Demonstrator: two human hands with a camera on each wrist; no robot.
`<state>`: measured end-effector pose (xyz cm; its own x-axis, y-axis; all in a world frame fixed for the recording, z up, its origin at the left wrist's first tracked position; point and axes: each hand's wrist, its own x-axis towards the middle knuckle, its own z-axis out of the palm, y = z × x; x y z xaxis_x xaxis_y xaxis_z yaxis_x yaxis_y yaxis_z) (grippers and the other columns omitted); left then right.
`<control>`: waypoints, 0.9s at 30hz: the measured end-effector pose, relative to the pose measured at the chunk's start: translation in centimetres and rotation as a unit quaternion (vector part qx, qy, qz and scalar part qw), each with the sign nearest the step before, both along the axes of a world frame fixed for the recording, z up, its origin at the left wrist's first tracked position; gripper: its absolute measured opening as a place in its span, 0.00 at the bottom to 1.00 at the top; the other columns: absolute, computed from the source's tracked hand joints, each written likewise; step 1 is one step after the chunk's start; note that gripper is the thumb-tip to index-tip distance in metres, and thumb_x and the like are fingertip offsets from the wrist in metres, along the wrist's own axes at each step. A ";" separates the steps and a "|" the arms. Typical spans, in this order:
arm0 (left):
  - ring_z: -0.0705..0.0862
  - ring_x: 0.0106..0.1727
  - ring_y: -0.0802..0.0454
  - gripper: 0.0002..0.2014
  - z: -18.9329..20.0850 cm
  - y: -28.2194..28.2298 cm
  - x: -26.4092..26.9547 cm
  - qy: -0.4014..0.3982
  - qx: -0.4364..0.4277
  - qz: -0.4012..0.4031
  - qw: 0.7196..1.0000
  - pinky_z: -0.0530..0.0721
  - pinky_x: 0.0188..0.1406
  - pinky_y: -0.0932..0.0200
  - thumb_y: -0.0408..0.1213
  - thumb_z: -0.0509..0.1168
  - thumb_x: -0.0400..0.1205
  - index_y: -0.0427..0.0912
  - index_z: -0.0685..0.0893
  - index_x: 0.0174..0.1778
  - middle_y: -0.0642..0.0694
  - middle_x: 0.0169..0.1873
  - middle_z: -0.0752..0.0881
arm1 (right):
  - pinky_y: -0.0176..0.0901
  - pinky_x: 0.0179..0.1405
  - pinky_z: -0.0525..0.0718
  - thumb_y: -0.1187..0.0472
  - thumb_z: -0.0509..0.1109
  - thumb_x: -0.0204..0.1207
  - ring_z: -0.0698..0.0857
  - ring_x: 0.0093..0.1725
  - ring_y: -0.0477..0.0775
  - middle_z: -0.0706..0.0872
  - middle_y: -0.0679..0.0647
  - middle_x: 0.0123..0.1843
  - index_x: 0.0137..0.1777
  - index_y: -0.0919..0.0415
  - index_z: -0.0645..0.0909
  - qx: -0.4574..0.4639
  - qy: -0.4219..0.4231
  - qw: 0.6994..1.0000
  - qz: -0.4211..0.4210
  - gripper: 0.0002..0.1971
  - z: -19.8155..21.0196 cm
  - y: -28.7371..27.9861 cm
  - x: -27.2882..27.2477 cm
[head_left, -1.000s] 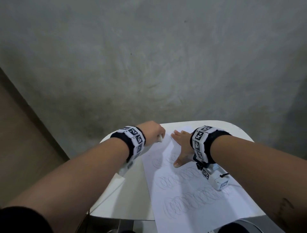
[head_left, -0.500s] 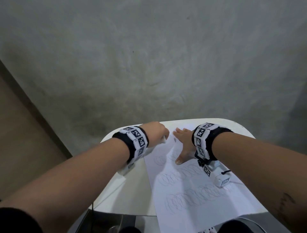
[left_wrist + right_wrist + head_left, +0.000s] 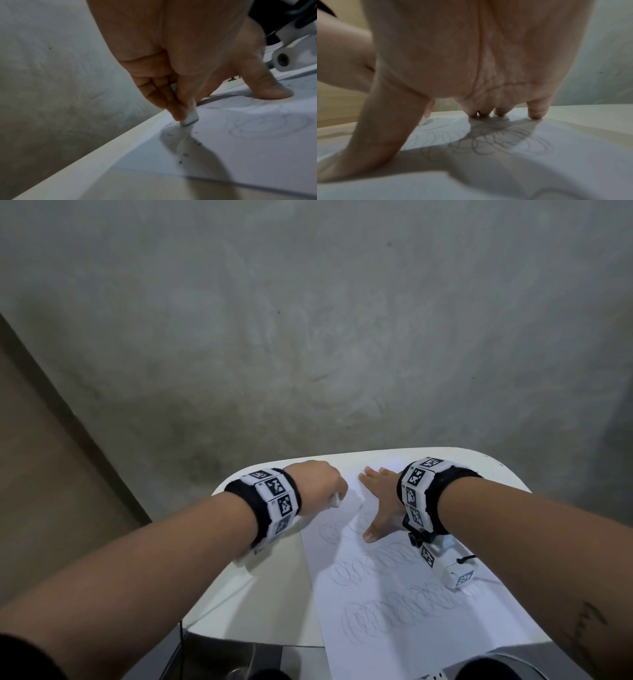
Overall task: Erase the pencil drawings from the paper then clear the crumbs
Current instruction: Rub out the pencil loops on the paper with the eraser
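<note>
A white sheet of paper (image 3: 404, 604) with rows of looping pencil scribbles (image 3: 387, 614) lies on a small white table (image 3: 260, 594). My left hand (image 3: 318, 486) pinches a small white eraser (image 3: 190, 119) and presses its tip onto the paper's far left corner. Dark eraser crumbs (image 3: 184, 154) lie scattered on the paper beside it. My right hand (image 3: 378, 501) is spread flat on the upper part of the paper, fingertips (image 3: 536, 115) and thumb pressing it down over a row of scribbles (image 3: 496, 139).
The table's far edge (image 3: 109, 146) runs close behind the eraser, with grey concrete floor (image 3: 308, 337) beyond. A brown wall strip (image 3: 41, 460) runs along the left. Dark objects sit below the table's near edge (image 3: 239, 659).
My left hand with the eraser has shifted slightly on the paper's top left corner. The right hand stays spread in the same place on the sheet.
</note>
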<state>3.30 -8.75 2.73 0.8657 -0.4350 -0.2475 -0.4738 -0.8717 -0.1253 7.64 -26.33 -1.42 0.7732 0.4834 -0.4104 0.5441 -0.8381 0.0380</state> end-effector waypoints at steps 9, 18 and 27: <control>0.83 0.49 0.44 0.13 1.5 1.5 -1.2 0.023 -0.013 0.052 0.998 0.81 0.49 0.55 0.31 0.62 0.79 0.46 0.88 0.54 0.47 0.49 0.89 | 0.59 0.83 0.46 0.27 0.70 0.62 0.42 0.85 0.57 0.36 0.51 0.86 0.85 0.56 0.36 0.008 0.002 1.000 -0.008 0.63 0.7 0.2 -0.6; 0.76 0.35 0.57 0.04 1.9 2.8 -0.8 -0.057 -0.308 0.160 0.936 0.72 0.34 0.69 0.35 0.71 0.81 0.46 0.87 0.50 0.53 0.35 0.79 | 0.48 0.80 0.57 0.39 0.72 0.71 0.59 0.83 0.54 0.57 0.53 0.85 0.85 0.57 0.51 0.159 0.085 0.981 -0.067 0.49 6.1 0.4 -1.3; 0.77 0.32 0.58 0.15 0.4 1.7 -1.9 -0.046 -0.416 0.176 0.891 0.75 0.33 0.65 0.40 0.79 0.73 0.49 0.76 0.38 0.56 0.34 0.81 | 0.40 0.44 0.83 0.57 0.64 0.83 0.84 0.37 0.50 0.84 0.54 0.43 0.52 0.63 0.80 0.368 0.245 0.886 -0.141 0.09 7.4 2.5 -2.7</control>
<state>1.35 -7.03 3.15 0.9849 -0.1314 0.1129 -0.1731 -0.7736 0.6096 4.94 -23.78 5.98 0.7223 0.5758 -0.3830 0.1104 -0.6427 -0.7581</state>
